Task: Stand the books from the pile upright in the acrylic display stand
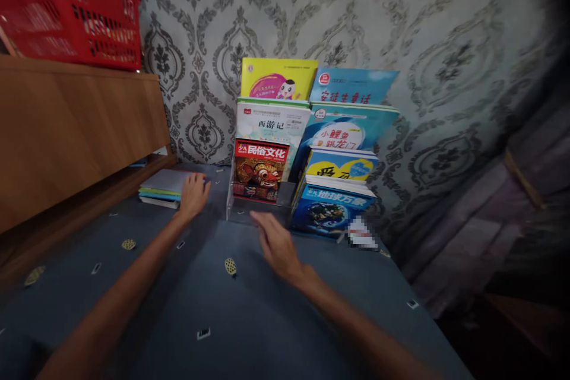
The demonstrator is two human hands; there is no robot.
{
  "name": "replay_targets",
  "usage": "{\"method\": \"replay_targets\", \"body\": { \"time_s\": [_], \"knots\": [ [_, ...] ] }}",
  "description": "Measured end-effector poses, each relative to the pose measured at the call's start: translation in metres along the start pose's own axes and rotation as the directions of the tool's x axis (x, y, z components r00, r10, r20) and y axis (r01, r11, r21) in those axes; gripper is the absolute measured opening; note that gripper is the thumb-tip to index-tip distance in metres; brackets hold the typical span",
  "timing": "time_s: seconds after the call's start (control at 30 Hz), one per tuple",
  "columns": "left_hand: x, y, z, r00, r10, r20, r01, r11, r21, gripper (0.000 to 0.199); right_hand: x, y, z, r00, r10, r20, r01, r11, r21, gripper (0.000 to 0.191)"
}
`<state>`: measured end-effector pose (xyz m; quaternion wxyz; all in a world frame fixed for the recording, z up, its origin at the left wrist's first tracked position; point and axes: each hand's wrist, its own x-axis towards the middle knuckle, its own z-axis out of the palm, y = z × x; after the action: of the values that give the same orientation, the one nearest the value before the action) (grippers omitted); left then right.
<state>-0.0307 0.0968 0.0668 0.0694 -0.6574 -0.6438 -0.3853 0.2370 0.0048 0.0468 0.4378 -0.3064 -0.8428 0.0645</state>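
Observation:
My left hand [195, 197] is at the right end of a low stack of books [162, 181] lying flat, its fingers extended against the grey top cover. My right hand [276, 244] holds nothing, fingers stretched out just in front of a clear tiered book stand [262, 211]. On the stand's left side, a red book with a mask picture [260, 172] leans in front of a white book [271, 122] and a yellow book [278, 77]. Blue books stand in tiers on the right, with a globe-cover book [327, 211] at the front.
A dark blue cloth with small printed motifs [169, 309] covers the surface. To the left stands a wooden cabinet [80, 130] with a red basket [89, 18] on top. Patterned wallpaper [209, 41] is behind, and a curtain [481, 219] hangs at the right.

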Motion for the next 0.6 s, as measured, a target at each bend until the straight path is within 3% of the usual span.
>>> {"method": "replay_targets", "body": {
  "time_s": [0.1,0.23,0.6],
  "knots": [
    [-0.010,-0.028,-0.004,0.992,-0.080,0.096,0.054,0.967,0.250,0.047,-0.033,-0.003,0.014,0.990,-0.010,0.137,0.008,1.000,0.012,0.052],
    [-0.014,-0.054,-0.009,0.940,-0.210,0.268,0.071,0.890,0.451,0.062,-0.054,0.000,0.025,0.980,0.069,0.185,-0.075,0.997,0.026,0.040],
    [-0.046,-0.069,-0.035,0.947,-0.043,0.317,-0.146,0.825,0.547,0.048,-0.059,0.000,0.022,0.971,0.128,0.204,-0.148,0.985,0.088,0.033]
  ]
}}
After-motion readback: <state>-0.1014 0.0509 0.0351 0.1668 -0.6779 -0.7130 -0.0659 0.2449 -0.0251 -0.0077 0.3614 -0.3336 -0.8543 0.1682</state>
